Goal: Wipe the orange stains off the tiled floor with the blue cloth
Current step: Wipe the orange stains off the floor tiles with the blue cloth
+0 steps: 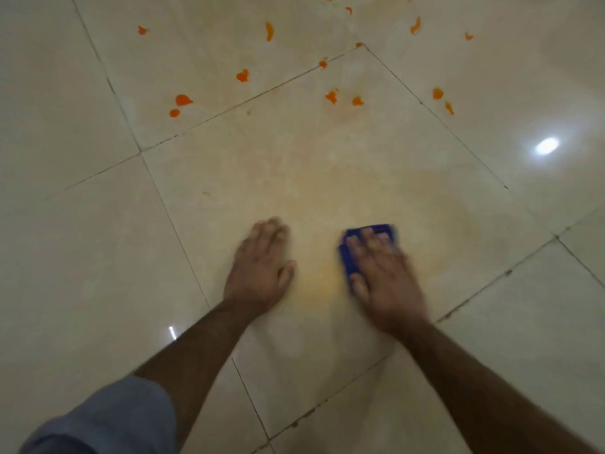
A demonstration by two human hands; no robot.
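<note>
Our left hand (262,267) rests flat, fingers straight, on the tiled floor (82,257) just left of the blue cloth (350,260), which our right hand (383,273) presses down with spread fingers. We judge wiping underway; next, push toward the orange stains (183,100) well beyond the cloth.

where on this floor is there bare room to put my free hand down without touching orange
Bare tile lies left of the left hand and right of the right hand pressing the blue cloth. Between the hands is a faint orange smear. The orange stains crowd the far tiles.
</note>
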